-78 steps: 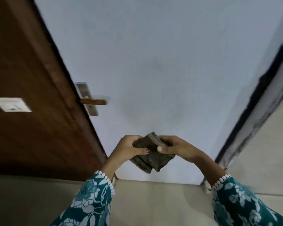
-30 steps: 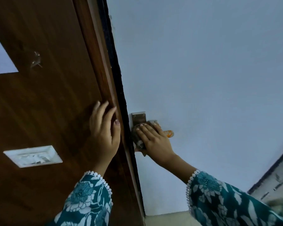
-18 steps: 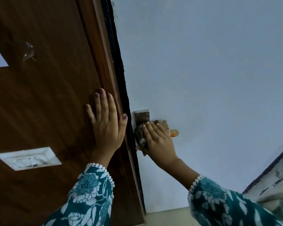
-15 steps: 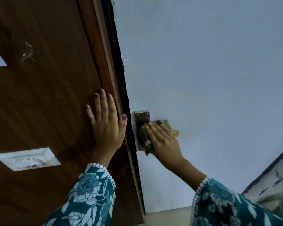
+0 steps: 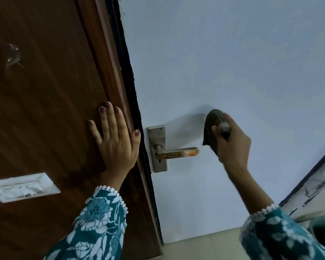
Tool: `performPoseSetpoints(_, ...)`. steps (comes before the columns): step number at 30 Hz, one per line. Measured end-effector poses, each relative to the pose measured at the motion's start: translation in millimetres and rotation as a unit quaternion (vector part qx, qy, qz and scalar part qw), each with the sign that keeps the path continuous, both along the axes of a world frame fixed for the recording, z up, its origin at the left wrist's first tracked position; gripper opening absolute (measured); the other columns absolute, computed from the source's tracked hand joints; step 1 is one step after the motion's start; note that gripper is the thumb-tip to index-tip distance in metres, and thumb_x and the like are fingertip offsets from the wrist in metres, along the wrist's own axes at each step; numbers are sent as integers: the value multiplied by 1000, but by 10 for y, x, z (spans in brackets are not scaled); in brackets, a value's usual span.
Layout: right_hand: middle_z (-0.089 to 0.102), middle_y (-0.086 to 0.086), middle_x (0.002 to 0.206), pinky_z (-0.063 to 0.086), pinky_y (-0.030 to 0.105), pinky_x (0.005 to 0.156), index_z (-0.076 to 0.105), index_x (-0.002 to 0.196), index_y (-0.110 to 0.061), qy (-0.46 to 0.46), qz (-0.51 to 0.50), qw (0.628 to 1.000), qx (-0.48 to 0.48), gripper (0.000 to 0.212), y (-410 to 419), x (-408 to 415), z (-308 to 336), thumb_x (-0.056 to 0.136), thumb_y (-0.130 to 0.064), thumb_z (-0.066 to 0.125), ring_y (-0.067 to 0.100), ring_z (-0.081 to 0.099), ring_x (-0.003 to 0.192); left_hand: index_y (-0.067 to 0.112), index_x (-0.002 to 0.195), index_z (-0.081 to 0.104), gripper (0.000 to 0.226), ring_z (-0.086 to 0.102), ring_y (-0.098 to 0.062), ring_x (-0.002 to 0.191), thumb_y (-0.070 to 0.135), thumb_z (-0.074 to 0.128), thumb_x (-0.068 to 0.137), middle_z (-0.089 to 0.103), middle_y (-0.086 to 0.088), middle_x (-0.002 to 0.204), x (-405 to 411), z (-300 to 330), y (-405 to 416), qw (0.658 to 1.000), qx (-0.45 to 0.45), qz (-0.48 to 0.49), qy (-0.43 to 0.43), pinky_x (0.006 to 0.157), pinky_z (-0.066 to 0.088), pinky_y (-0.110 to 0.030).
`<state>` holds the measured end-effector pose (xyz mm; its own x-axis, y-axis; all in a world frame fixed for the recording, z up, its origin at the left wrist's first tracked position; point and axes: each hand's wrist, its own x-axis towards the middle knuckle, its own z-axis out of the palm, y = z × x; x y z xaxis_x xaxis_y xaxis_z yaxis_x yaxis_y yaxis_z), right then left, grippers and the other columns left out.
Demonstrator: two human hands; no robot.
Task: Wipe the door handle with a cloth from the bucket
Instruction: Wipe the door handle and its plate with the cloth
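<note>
The cloth (image 5: 211,126) is gripped in the closed right hand (image 5: 231,141), just beside the handle (image 5: 176,153); the left hand (image 5: 114,141) is pressed flat and open against the door (image 5: 45,109).

Glossy wood door (image 5: 45,109); brushed metal handle (image 5: 176,153); dark cloth (image 5: 211,126).

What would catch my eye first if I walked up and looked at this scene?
Probably the right hand, raised at the right with a dark cloth bunched in its grip, just clear of the tip of the metal door handle at centre. The lever has an orange stain near its end. On the left, the left hand lies flat and open against the dark wooden door.
</note>
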<state>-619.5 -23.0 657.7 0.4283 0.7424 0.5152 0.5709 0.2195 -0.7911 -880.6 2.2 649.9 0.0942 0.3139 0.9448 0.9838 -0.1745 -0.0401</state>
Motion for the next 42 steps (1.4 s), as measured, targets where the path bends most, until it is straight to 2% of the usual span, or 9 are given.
performPoseSetpoints(2,63,13,126,48,49,95,58,128,-6,-208,-25,972,110,49,21,-186,-88,80,4,63,32,57,114,2,149,8,66,14,-34,142,35,31,97,18,-21,151,0,5,5,1000,1,4,-1,116,-6,-47)
performPoseSetpoints(4,63,21,125,42,56,101,62,122,0,-344,11,929,134,51,5,-437,-314,73,9,69,37,57,119,1,148,10,66,10,-30,144,34,33,96,18,-21,151,-2,9,-3,1000,1,6,-4,116,-6,-46)
performPoseSetpoints(8,63,11,128,44,46,103,60,127,-9,-439,106,890,66,52,-99,-714,-662,76,-5,71,27,57,122,1,148,10,64,3,-23,145,35,29,97,15,-18,151,-11,20,-27,1000,-9,-7,-6,116,-7,-46)
performPoseSetpoints(10,61,10,131,43,44,105,58,129,-8,-448,114,886,42,54,-80,-719,-633,82,-32,67,25,55,125,1,149,10,64,3,-23,146,35,28,98,15,-18,152,-11,22,-31,1000,-14,-12,-7,116,-7,-46)
performPoseSetpoints(13,60,11,133,38,45,109,54,132,-6,-451,142,881,-28,84,-68,-745,-530,82,-71,36,26,53,126,0,148,11,64,9,-31,144,35,29,98,14,-19,151,-8,21,-37,1000,-16,-13,-6,116,-6,-47)
performPoseSetpoints(16,65,10,125,40,43,106,60,127,-7,-437,130,890,-11,69,-54,-805,-525,92,-59,31,26,58,120,-1,147,13,63,13,-34,143,35,29,98,14,-19,151,-5,24,-38,1000,-14,-10,-7,116,-6,-46)
performPoseSetpoints(22,73,5,106,48,41,95,68,113,-10,-382,137,913,49,35,75,-824,-530,83,-27,66,25,67,98,-3,146,18,62,16,-36,141,33,31,98,16,-20,150,6,33,-38,1000,-11,-3,-10,116,-5,-46)
performPoseSetpoints(28,76,5,99,49,42,93,73,105,-9,-320,137,935,70,32,159,-627,-552,75,-17,75,25,69,92,1,148,12,62,14,-34,143,35,29,99,16,-19,151,-1,10,-16,1000,-11,-7,-11,116,-3,-47)
performPoseSetpoints(42,77,8,95,53,41,87,75,99,-6,-331,145,928,85,31,170,-529,-513,68,-2,77,26,72,89,6,150,5,63,-2,-19,147,42,16,99,17,-15,154,5,-8,6,1000,-10,0,-17,116,-5,-48)
